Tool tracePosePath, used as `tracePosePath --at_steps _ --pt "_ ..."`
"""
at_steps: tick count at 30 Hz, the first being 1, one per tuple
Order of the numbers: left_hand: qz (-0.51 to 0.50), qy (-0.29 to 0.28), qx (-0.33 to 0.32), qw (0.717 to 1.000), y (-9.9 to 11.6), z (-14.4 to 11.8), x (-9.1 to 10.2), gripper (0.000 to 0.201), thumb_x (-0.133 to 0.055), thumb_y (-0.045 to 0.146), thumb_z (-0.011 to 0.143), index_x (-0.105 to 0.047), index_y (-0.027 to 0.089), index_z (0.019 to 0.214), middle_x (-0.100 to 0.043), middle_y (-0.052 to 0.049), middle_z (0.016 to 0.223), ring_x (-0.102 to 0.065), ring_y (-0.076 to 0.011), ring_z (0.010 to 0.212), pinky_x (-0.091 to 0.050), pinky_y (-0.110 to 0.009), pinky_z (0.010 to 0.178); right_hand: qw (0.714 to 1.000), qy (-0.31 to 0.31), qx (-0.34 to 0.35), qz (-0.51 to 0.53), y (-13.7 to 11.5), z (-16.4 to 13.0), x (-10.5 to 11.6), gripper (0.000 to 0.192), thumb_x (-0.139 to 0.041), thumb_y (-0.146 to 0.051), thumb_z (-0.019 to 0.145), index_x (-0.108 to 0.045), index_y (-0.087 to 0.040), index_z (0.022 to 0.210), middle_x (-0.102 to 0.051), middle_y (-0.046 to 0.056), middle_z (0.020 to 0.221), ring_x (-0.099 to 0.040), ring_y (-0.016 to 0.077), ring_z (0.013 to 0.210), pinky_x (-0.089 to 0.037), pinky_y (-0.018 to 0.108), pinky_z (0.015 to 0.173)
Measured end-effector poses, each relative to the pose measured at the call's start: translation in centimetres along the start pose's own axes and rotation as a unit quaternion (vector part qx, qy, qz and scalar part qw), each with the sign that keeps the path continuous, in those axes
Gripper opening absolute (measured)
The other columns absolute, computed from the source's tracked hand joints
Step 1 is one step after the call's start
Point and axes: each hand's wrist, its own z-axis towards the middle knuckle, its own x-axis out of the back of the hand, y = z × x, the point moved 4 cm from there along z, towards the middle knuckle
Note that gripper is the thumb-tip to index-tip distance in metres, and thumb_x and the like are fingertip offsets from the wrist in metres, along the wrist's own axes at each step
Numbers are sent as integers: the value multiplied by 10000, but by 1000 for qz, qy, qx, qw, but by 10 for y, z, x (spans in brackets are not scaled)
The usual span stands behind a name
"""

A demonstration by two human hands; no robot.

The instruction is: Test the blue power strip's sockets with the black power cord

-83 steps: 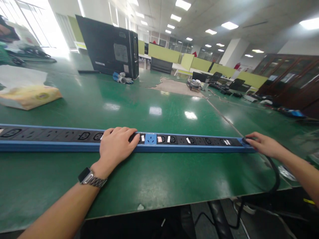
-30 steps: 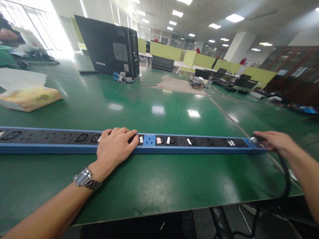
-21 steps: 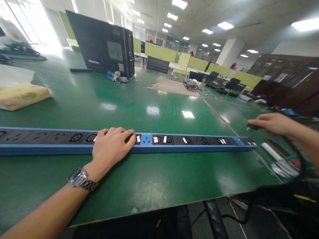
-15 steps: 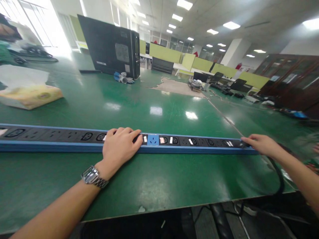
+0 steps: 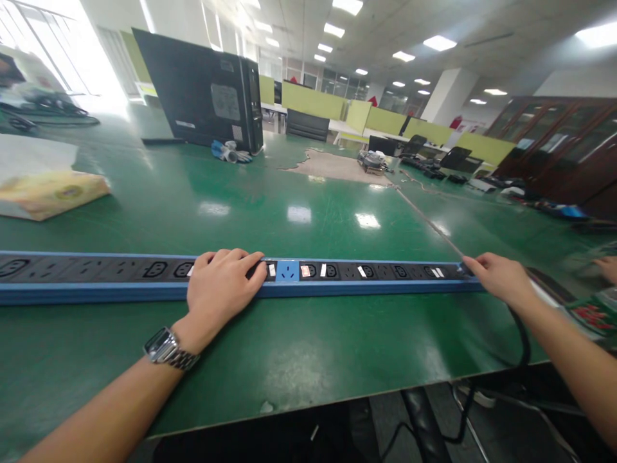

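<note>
A long blue power strip [image 5: 337,287] with black sockets and one blue socket lies across the green table. My left hand [image 5: 225,280], with a metal watch [image 5: 168,349] on its wrist, wraps over the strip's middle, thumb on the near side of the blue socket. At the strip's right end, my right hand [image 5: 499,278] is closed, thumb and fingers pinched on the end; a small dark part shows at the fingertips, and its exact shape is hidden. A black cable [image 5: 523,337] hangs below the right hand and curves down past the table edge.
A black computer tower [image 5: 207,96] stands at the back left, gloves [image 5: 231,152] beside it. A tissue pack [image 5: 58,190] sits at left. Another person's hand [image 5: 606,269] shows at the right edge near a green-and-red item [image 5: 590,315]. The table's front edge [image 5: 337,399] crosses below.
The view has shifted slightly, so strip and hands appear a little further left. Both hands keep their places on the strip. More of the green-and-red item at right shows.
</note>
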Motion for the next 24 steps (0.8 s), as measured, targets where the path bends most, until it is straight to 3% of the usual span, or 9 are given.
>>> tracePosePath --at_steps 7,13,16,18,19,21,23,24 --pt "6 6 -3 1000 -1 -1 0 417 -349 436 927 -711 278 1061 -718 -41 1028 -619 -275 1003 -379 -442 887 997 -42 35 -49 -14 7 3 480 -374 -561 893 -655 -171 889 -698 144 899 -641 288 861 -430 334 722" --pt "0 9 -1 1000 -1 -1 0 426 -347 437 925 -714 276 1071 -720 -47 1030 -619 -278 997 -380 -445 886 994 -69 -16 -86 -29 -15 -4 581 -231 -578 926 -624 -160 1021 -678 181 904 -646 338 874 -448 399 706" --pt "-4 9 -3 1000 0 -1 0 428 -346 437 924 -715 278 1070 -722 -46 1036 -620 -280 1000 -379 -448 893 992 -120 -9 -23 -28 -5 14 485 -409 -598 880 -640 -173 898 -675 157 902 -633 314 867 -456 404 737" --pt "-7 7 -3 1000 0 -1 1 429 -344 436 924 -715 277 1070 -724 -46 1032 -621 -281 1003 -379 -448 894 986 -144 -17 84 -20 17 46 375 -618 -555 780 -618 -180 771 -663 118 840 -612 259 775 -456 394 734" --pt "-8 6 -2 1000 -1 0 1 430 -344 437 924 -715 276 1069 -724 -47 1029 -621 -281 1004 -380 -448 891 975 -137 -37 168 -15 30 66 347 -663 -528 754 -597 -187 747 -645 92 785 -583 216 687 -452 386 695" --pt "-6 5 -2 1000 -1 0 1 432 -344 440 923 -715 272 1069 -723 -50 1033 -620 -284 1003 -382 -449 887 918 -12 -51 392 -4 54 111 298 -621 -472 804 -502 -220 699 -509 8 612 -444 120 527 -396 330 583" --pt "-4 3 -5 1000 -1 0 0 433 -345 441 922 -714 270 1071 -721 -54 1038 -621 -286 998 -383 -449 885 803 116 -24 584 0 64 136 362 -470 -431 882 -305 -241 622 -248 -60 502 -236 72 438 -268 263 501" --pt "-4 1 -6 1000 -1 0 0 433 -345 441 922 -713 269 1074 -720 -55 1040 -621 -286 997 -383 -448 886 763 149 -12 629 -4 62 136 375 -403 -420 898 -231 -240 617 -172 -63 497 -176 73 430 -224 254 485"
